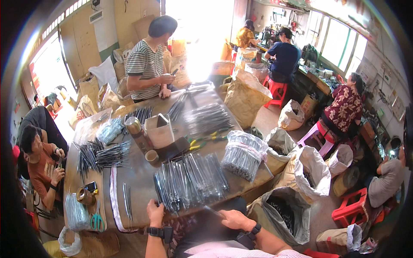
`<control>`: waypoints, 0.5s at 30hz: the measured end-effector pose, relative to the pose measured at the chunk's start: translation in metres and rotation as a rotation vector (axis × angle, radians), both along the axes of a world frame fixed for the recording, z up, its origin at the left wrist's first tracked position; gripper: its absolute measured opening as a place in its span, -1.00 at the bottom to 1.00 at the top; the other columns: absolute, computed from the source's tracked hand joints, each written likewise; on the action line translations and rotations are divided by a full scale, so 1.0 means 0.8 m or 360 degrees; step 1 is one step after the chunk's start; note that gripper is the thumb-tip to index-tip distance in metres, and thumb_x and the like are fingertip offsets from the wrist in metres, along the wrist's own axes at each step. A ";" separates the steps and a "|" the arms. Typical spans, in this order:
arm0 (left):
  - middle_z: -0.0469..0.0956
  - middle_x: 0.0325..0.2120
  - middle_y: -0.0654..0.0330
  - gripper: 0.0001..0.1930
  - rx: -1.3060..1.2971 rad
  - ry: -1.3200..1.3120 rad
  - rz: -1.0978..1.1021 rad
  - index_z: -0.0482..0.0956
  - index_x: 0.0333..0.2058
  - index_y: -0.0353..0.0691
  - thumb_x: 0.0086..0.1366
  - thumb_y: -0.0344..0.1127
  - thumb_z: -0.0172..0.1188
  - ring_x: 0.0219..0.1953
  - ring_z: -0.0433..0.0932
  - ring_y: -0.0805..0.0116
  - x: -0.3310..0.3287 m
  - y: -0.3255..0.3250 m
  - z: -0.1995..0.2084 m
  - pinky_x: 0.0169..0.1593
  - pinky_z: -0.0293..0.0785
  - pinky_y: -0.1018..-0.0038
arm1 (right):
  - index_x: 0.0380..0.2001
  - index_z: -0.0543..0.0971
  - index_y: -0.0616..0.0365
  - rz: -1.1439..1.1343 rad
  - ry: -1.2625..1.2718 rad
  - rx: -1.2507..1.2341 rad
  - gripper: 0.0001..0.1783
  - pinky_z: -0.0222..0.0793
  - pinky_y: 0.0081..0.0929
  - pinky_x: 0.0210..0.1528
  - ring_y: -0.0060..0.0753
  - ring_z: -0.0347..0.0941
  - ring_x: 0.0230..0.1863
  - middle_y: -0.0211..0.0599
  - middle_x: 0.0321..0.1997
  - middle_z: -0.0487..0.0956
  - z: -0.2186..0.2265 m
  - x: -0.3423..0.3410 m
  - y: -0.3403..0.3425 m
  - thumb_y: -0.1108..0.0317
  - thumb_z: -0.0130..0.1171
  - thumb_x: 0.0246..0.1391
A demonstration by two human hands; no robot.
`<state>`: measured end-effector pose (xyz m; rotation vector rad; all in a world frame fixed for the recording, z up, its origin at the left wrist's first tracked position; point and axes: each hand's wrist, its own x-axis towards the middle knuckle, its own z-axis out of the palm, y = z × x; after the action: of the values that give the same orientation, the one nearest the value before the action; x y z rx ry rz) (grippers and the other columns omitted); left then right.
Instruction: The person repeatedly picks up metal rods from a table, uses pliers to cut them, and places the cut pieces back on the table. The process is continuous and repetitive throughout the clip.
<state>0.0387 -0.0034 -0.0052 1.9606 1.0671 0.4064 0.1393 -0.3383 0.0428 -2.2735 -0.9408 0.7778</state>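
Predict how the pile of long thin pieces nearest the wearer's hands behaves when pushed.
The pile of long thin pieces probably slides and fans out, since no band shows around it, unlike the wrapped bundle. Single pieces look fairly stiff, as most lie straight. Glossy highlights suggest smooth, possibly slippery surfaces.

I'm counting two hands, my left hand [155, 213] and my right hand [238, 219], and I'm wearing two black wristbands [155, 231]. I'm seeing one pair of teal scissors [97, 222], one pale square bin [160, 136], one pink-banded bundle [241, 159], at least two red stools [349, 207], one pink stool [325, 131] and at least six co-workers [145, 64]. The thin dark strips [189, 180] before me are overlapping too much for counting.
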 end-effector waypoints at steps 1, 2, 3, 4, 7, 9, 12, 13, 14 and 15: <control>0.51 -0.64 -0.05 -0.77 0.0181 0.0037 -0.0026 0.46 -0.43 -0.42 0.00 -0.37 0.25 -0.62 0.55 0.06 0.001 0.001 -0.003 -0.50 0.47 0.23 | -0.10 0.48 0.16 -0.0006 -0.0020 0.0042 -0.62 0.39 0.00 -0.12 0.21 0.49 -0.21 0.12 -0.27 0.58 -0.002 -0.001 0.000 0.26 -0.01 0.00; 0.53 -0.60 -0.07 -0.76 0.0358 0.0058 -0.0047 0.47 -0.42 -0.41 0.00 -0.35 0.25 -0.55 0.57 0.01 0.001 0.001 -0.006 -0.43 0.49 0.19 | -0.14 0.49 0.15 -0.0015 -0.0031 0.0054 -0.66 0.39 0.00 -0.15 0.20 0.49 -0.24 0.10 -0.29 0.59 -0.003 0.000 0.001 0.27 -0.02 0.01; 0.55 -0.56 -0.10 -0.75 0.0468 0.0150 -0.0058 0.49 -0.42 -0.41 -0.01 -0.34 0.26 -0.48 0.59 -0.05 0.002 0.002 -0.007 -0.36 0.50 0.16 | -0.14 0.49 0.15 -0.0006 -0.0045 0.0090 -0.66 0.39 0.00 -0.15 0.20 0.49 -0.24 0.10 -0.29 0.59 -0.004 0.000 0.001 0.27 -0.01 0.01; 0.56 -0.53 -0.11 -0.75 0.0527 0.0127 -0.0059 0.50 -0.41 -0.39 -0.02 -0.33 0.26 -0.42 0.58 -0.09 0.002 0.002 -0.007 -0.31 0.49 0.13 | -0.14 0.49 0.16 -0.0001 -0.0051 0.0095 -0.65 0.39 0.00 -0.15 0.20 0.49 -0.24 0.10 -0.30 0.59 -0.005 0.001 0.001 0.27 -0.01 0.01; 0.58 -0.47 -0.12 -0.76 0.0537 0.0235 -0.0049 0.52 -0.40 -0.35 -0.03 -0.32 0.26 -0.31 0.57 -0.15 0.002 0.001 -0.003 -0.21 0.48 0.09 | -0.04 0.47 0.16 0.0008 0.0003 0.0044 -0.57 0.40 -0.01 -0.10 0.22 0.49 -0.18 0.16 -0.24 0.57 -0.006 0.002 0.000 0.25 -0.01 -0.01; 0.58 -0.48 -0.11 -0.78 0.0598 0.0274 -0.0050 0.52 -0.40 -0.32 -0.02 -0.32 0.25 -0.34 0.57 -0.14 0.000 -0.001 0.003 -0.23 0.49 0.10 | 0.00 0.46 0.16 -0.0004 0.0035 0.0025 -0.53 0.40 -0.02 -0.08 0.23 0.48 -0.15 0.19 -0.22 0.57 -0.004 0.002 -0.002 0.24 0.00 -0.02; 0.58 -0.49 -0.09 -0.78 0.0588 0.0337 -0.0082 0.53 -0.41 -0.30 -0.03 -0.31 0.26 -0.35 0.58 -0.14 0.001 -0.002 0.011 -0.22 0.49 0.10 | 0.00 0.46 0.16 -0.0040 0.0035 0.0059 -0.53 0.40 -0.02 -0.08 0.24 0.48 -0.16 0.19 -0.23 0.57 -0.001 0.000 -0.005 0.24 0.00 -0.02; 0.58 -0.49 -0.09 -0.78 0.0592 0.0338 -0.0087 0.53 -0.41 -0.30 -0.03 -0.31 0.25 -0.34 0.58 -0.14 0.001 -0.002 0.012 -0.22 0.49 0.11 | 0.00 0.46 0.16 -0.0054 0.0037 0.0080 -0.53 0.40 -0.02 -0.08 0.24 0.48 -0.16 0.19 -0.23 0.57 0.000 -0.001 -0.005 0.24 0.00 -0.02; 0.59 -0.49 -0.09 -0.78 0.0596 0.0350 -0.0091 0.53 -0.40 -0.30 -0.03 -0.31 0.25 -0.34 0.58 -0.14 0.001 -0.002 0.014 -0.22 0.50 0.11 | 0.00 0.46 0.16 -0.0068 0.0041 0.0086 -0.53 0.40 -0.02 -0.09 0.24 0.48 -0.16 0.20 -0.23 0.57 0.001 -0.002 -0.005 0.24 0.00 -0.02; 0.59 -0.48 -0.09 -0.77 0.0589 0.0384 -0.0095 0.53 -0.40 -0.30 -0.03 -0.31 0.25 -0.34 0.58 -0.14 0.001 -0.001 0.015 -0.22 0.50 0.12 | 0.00 0.45 0.17 -0.0069 0.0044 0.0099 -0.53 0.39 -0.02 -0.08 0.24 0.48 -0.16 0.20 -0.23 0.57 0.002 -0.002 -0.006 0.24 0.00 -0.02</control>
<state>0.0396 -0.0043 0.0069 2.4128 1.1415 0.3600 0.1376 -0.3428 0.0447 -2.2163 -0.8879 0.7490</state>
